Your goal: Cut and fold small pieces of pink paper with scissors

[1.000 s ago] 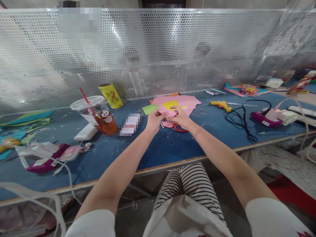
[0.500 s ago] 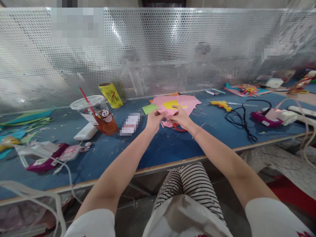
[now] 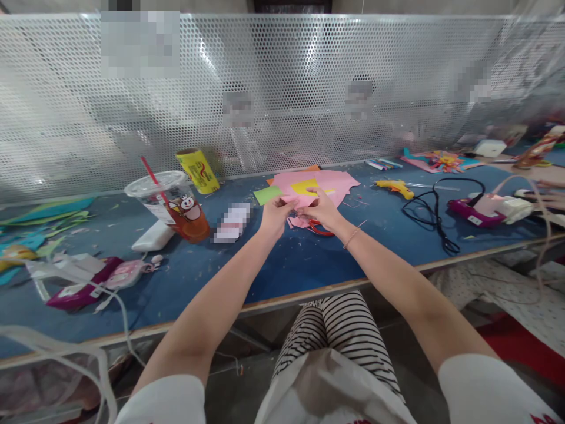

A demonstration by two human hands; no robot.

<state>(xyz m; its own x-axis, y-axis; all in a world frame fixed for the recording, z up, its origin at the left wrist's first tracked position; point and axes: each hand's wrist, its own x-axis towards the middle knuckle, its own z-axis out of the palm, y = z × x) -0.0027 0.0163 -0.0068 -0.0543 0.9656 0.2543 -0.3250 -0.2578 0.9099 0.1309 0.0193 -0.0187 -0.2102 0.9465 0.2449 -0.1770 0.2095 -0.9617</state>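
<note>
My left hand [image 3: 276,215] and my right hand [image 3: 325,211] meet over the blue table, fingers pinched on a small piece of pink paper [image 3: 292,200]. Its lower edge is hidden by my fingers. Behind them lie larger pink sheets [image 3: 342,181], with a yellow paper [image 3: 303,187] on top and a green paper [image 3: 266,195] to the left. Red-handled scissors [image 3: 321,229] rest on the table below my right hand, partly covered. Pink scraps [image 3: 299,222] lie beside them.
Left of my arms stand a drink cup [image 3: 189,215] with a straw and a yellow tube [image 3: 199,172]; a phone-like object [image 3: 232,222] lies nearby. On the right are a yellow glue gun [image 3: 395,188], a black cable [image 3: 435,221] and a purple power strip [image 3: 477,213]. A co-worker's hand [image 3: 545,200] shows far right.
My hands stay almost still with the pink paper between them. At the far right edge, a co-worker's hand and arm have come further into view.
</note>
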